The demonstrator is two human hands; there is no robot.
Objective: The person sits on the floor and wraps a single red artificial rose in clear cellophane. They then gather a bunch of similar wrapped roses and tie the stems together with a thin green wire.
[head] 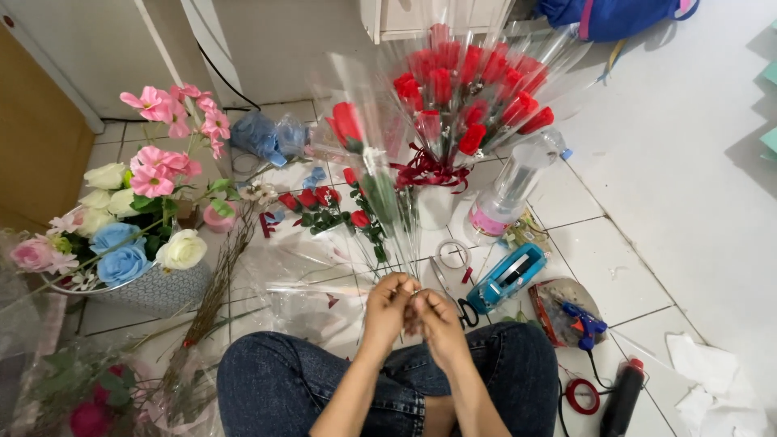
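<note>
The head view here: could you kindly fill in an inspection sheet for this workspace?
Surface: white tiled floor.
Job's things: wrapped red rose, its stem base pinched between left hand and right hand.
Clutter: rose bouquet, scissors, blue tape dispenser, glue gun, clear bottle, pastel flower pot.
Grippers: both hands closed on the stem.
Cables: black cord from the glue gun.
Surroundings: white cabinet, blue bag.

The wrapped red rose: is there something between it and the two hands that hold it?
Nothing visible. The left hand and right hand both close directly on the bottom of the wrapped red rose, which stands up from their grip.
</note>
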